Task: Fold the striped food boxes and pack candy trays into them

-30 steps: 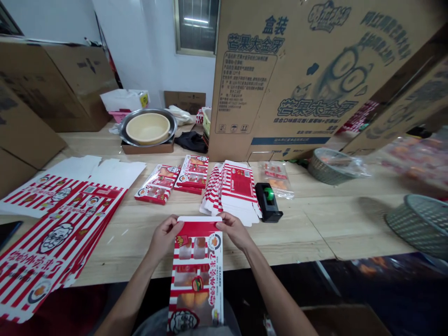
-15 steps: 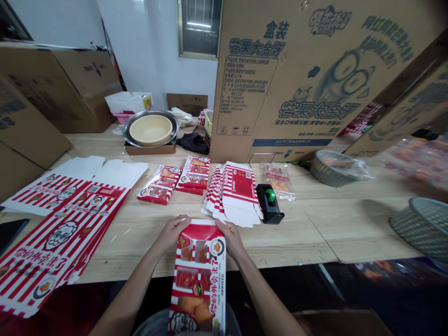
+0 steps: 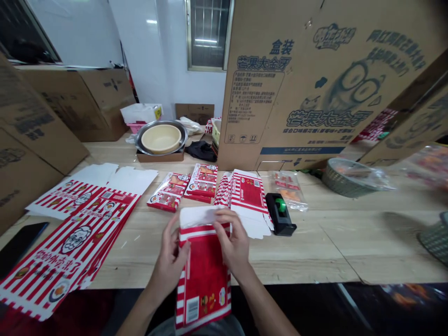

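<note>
A red-and-white striped snack box point(image 3: 206, 273) is held upright over the table's front edge, its red back with the barcode facing me. My left hand point(image 3: 170, 261) grips its left side, thumb on the back panel. My right hand point(image 3: 234, 240) is closed at the upper right corner, fingers at the white top flap point(image 3: 196, 216). Beyond the hands lie filled snack boxes point(image 3: 170, 190) and, to their right, another small stack of them point(image 3: 202, 181). A fanned pile of flattened striped boxes point(image 3: 248, 191) rests next to a black tape dispenser point(image 3: 280, 214) with green tape.
Flat printed carton sheets point(image 3: 87, 233) cover the left, beside a dark phone point(image 3: 23, 242). A cream bowl in a steel basin point(image 3: 140, 144) stands behind. A tall cardboard box point(image 3: 259, 107) blocks the back. Clear food packs point(image 3: 289, 189) and a grey-green basket point(image 3: 341, 182) are at right.
The box has been turned from its windowed front to its red back. Both hands have shifted from its top corners, the right now at the top flap. The view has moved slightly.
</note>
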Demonstrator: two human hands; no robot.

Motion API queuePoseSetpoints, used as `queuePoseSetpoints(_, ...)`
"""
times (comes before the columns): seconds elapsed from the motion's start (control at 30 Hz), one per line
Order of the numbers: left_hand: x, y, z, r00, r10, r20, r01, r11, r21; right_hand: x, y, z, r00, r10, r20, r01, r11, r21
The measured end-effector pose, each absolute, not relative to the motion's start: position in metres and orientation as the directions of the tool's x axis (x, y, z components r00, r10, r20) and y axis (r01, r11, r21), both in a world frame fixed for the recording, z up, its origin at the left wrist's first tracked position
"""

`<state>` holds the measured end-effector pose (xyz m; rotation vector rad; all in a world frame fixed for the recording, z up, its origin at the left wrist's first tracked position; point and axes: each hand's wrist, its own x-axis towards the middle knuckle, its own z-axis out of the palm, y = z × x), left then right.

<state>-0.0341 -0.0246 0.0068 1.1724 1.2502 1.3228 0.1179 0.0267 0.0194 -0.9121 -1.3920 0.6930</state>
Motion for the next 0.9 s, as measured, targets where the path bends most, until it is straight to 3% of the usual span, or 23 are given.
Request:
queuePoseSetpoints(0.07,-0.044,-0.02,0.005,-0.265,0.964,0.018,-0.086,-0.042,0.995,0.128,0.025,0.006,0.206,0.807,0.554,0.247,0.505,-0.827)
queuePoseSetpoints(0.1,-0.046,-0.019,0.005,-0.314,0.95,0.002,-0.092,-0.033,0.995,0.132,0.024,-0.001,0.204,0.835,0.511,0.234,0.465,-0.854)
queuePoseSetpoints(0.2,-0.045,-0.018,0.004,-0.368,0.929,-0.031,-0.074,0.004,0.997,0.136,0.017,-0.012,0.041,0.942,0.333,0.043,0.331,-0.942)
queuePoseSetpoints(0.33,-0.038,-0.019,0.001,-0.432,0.901,-0.031,-0.028,0.02,0.999,0.133,0.009,-0.01,-0.072,0.965,0.252,-0.08,0.247,-0.966)
queuePoseSetpoints(0.43,-0.041,-0.019,-0.004,-0.392,0.918,-0.067,0.012,0.077,0.997,0.133,0.008,-0.009,-0.137,0.981,0.141,-0.092,0.129,-0.987)
queuePoseSetpoints(0.7,-0.047,-0.021,-0.013,-0.2,0.973,-0.115,-0.026,0.112,0.993,0.132,0.007,-0.022,-0.081,0.988,0.13,-0.064,0.125,-0.99)
queuePoseSetpoints(0.9,-0.055,-0.016,-0.006,-0.131,0.973,-0.188,-0.194,0.161,0.968,0.131,0.012,-0.015,-0.289,0.956,-0.046,-0.291,-0.133,-0.947)
